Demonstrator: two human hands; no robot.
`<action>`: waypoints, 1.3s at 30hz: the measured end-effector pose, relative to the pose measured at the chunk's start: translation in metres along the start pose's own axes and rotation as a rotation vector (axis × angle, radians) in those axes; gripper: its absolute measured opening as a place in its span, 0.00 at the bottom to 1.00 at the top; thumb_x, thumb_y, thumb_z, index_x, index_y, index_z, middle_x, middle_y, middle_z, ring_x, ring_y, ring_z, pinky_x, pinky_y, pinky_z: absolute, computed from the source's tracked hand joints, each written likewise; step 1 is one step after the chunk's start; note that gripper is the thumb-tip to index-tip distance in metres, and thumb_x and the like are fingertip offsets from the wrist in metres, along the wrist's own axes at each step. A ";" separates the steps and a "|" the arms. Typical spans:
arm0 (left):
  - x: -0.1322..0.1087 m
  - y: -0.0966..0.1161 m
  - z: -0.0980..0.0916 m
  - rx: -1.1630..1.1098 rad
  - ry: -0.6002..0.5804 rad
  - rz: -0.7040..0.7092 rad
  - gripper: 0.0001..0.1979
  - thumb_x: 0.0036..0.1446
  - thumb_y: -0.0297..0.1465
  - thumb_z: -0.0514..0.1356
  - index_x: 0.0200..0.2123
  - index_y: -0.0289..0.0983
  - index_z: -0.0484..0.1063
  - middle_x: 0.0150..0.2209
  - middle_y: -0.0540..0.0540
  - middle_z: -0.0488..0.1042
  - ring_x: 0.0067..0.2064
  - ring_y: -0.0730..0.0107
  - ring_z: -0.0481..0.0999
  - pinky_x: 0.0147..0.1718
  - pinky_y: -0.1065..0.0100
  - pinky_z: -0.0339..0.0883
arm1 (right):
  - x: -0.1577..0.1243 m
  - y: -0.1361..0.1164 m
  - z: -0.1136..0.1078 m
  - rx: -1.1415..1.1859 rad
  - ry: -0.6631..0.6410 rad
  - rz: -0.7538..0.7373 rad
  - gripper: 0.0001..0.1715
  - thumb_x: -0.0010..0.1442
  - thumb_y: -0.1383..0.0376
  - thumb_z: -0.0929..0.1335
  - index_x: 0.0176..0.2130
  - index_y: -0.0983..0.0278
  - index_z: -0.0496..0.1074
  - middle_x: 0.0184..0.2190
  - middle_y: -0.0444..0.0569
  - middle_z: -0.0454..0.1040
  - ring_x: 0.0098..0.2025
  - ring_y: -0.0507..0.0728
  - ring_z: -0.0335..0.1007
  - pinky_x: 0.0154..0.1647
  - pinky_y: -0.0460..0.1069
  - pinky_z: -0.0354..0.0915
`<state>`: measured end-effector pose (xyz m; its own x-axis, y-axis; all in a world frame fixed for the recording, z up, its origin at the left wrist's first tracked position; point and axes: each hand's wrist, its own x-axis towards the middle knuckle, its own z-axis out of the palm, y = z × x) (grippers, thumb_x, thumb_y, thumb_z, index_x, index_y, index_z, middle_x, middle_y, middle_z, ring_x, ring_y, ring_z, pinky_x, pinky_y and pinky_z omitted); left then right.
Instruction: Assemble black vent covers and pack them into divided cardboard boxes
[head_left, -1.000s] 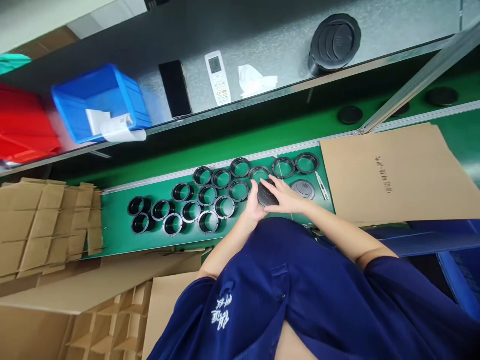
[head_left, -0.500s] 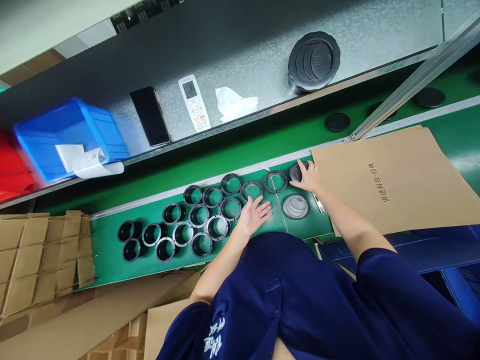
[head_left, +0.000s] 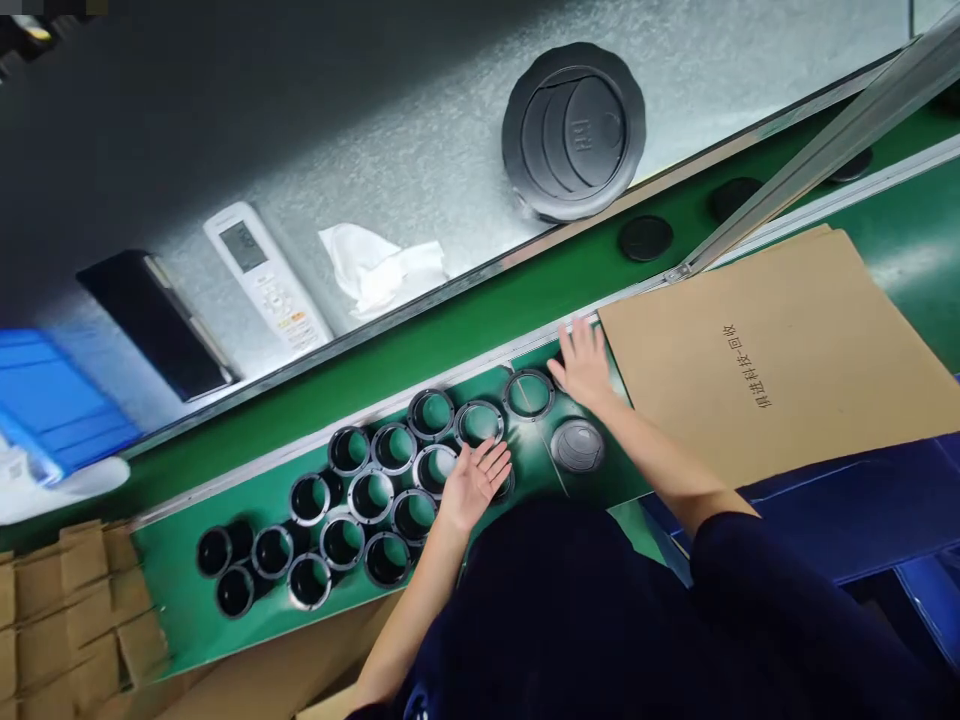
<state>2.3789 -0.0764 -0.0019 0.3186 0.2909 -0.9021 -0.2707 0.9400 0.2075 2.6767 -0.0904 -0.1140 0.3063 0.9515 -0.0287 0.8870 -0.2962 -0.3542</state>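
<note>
My left hand (head_left: 474, 486) is open with its palm up and holds nothing. It hovers at the right end of several black rings (head_left: 372, 496), short open cylinders standing in staggered rows. My right hand (head_left: 583, 364), slightly blurred, has its fingers stretched out and spread near the back edge of the green work surface. A dark shape shows at its thumb side, mostly hidden under the hand. A flatter black ring (head_left: 529, 394) lies just left of that hand. In front of it sits a round grey louvred air vent (head_left: 577, 444).
Above runs a metal shelf with a large round vent (head_left: 574, 130), crumpled tissue (head_left: 382, 268), a white remote (head_left: 266, 275), a black phone (head_left: 157, 320) and a blue bin (head_left: 56, 400). A cardboard sheet (head_left: 780, 350) lies right; a slanted metal post (head_left: 795, 150) crosses above. Cardboard dividers (head_left: 67, 610) stand left.
My right hand had its fingers curled on a dark round vent; now they are straightened and spread over that place. My left hand stays open. The view has shifted, bringing the shelf closer.
</note>
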 end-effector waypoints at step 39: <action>-0.087 -0.028 0.029 -0.386 -0.429 0.303 0.43 0.68 0.59 0.38 0.64 0.33 0.70 0.58 0.35 0.77 0.66 0.52 0.71 0.68 0.49 0.60 | -0.094 -0.144 -0.140 0.579 0.042 -0.453 0.22 0.71 0.51 0.64 0.54 0.54 0.81 0.59 0.57 0.69 0.63 0.68 0.60 0.65 0.68 0.59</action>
<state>2.3845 -0.1226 0.0819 0.4895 0.6533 -0.5775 -0.6868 0.6969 0.2062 2.5687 -0.1485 0.0701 -0.0233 0.9627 0.2697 0.6087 0.2277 -0.7600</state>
